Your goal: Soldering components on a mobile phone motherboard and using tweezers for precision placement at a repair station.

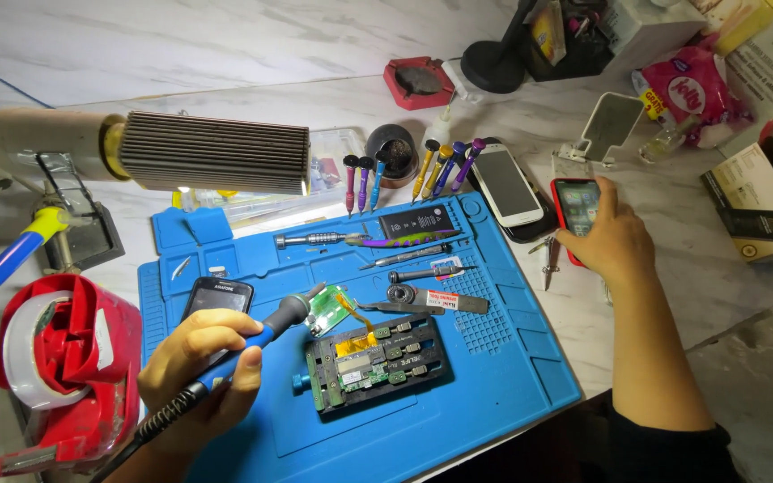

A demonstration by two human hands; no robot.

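Head view is showing the left hand [200,371] gripping a blue-handled soldering iron [252,349], its tip nearing the green circuit board [364,365] clamped in a black holder on the blue silicone mat [494,376]. The right hand [613,241] is resting loosely curled on a red-cased smartphone [574,207] on the counter [664,224]. Judging by this, soldering is underway; precise tip placement is what matters.

Blue mat [494,358] on white marbled counter [225,54]. Blue-gripped soldering iron [252,344]. Red tape dispenser [64,358] at nine o'clock. Red-cased phone [574,210] at two o'clock, white phone [505,185] beside. Purple, blue, yellow screwdrivers [404,170] at twelve.
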